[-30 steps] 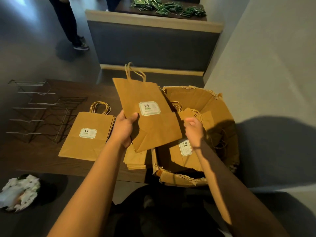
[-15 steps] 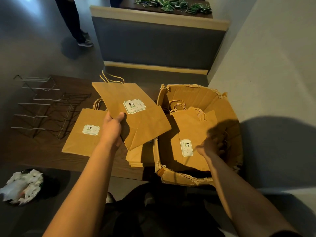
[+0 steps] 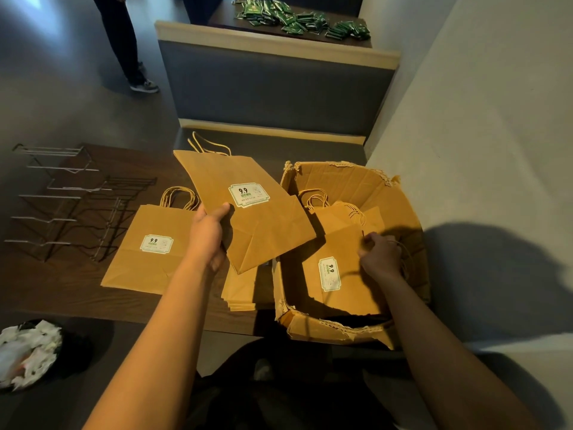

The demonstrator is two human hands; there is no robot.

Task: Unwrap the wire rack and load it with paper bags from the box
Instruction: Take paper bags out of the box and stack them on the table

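My left hand grips a flat brown paper bag with a white label, held tilted above the dark table. Inside the open cardboard box at the right, my right hand pinches the edge of another labelled bag that leans among more bags. A bag with looped handles lies flat on the table, and a small stack of bags sits beside the box. The wire rack lies bare on the table's left part.
A bin with crumpled white wrapping stands on the floor at the lower left. Behind the table is a bench seat, with green packets on a far table. A person's legs stand at the upper left. A wall runs along the right.
My right hand went from the held bag down into the box and now pinches a bag there. My left hand keeps its bag and has lowered it, tilting it flatter.
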